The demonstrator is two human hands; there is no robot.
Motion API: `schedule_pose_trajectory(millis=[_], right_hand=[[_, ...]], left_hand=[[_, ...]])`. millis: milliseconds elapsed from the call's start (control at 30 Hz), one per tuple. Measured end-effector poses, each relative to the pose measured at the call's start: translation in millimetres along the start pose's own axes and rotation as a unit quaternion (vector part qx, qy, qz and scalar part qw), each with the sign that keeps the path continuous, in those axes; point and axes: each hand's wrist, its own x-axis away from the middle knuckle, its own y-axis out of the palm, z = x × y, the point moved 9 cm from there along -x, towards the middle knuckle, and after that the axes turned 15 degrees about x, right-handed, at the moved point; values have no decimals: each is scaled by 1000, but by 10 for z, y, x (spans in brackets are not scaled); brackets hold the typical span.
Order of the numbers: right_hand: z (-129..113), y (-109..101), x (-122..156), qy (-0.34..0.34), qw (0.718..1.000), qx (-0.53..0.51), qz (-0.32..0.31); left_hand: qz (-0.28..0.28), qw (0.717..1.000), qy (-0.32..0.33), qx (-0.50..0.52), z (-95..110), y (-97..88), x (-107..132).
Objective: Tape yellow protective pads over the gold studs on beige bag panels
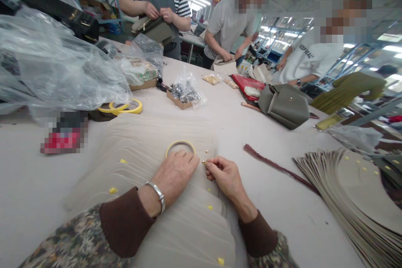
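Observation:
My left hand is closed over the near side of a narrow roll of yellow tape, its fingertips turned down and partly hidden. Between the thumb and forefinger of my right hand is a small gold-coloured metal stud. Another gold stud lies just beyond it. Beneath both hands spreads a fanned stack of thin beige-grey panels, with bits of yellow tape stuck on several of them.
A second fanned stack of panels stands at the right, beside a dark brown strip. Farther back are a grey-green bag, a small box of metal parts and yellow tape rolls. Clear plastic heaps up left. Co-workers stand across the table.

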Motion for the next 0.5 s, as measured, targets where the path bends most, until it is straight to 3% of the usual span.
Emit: schedule_pose_trajectory(millis=[233, 500], right_hand=[[-2, -40, -12, -11, 1000, -17, -13], [66, 105, 334, 55, 983, 52, -169]], left_hand=[[-56, 998, -3, 18, 84, 80, 228], [-46, 997, 33, 59, 162, 62, 412]])
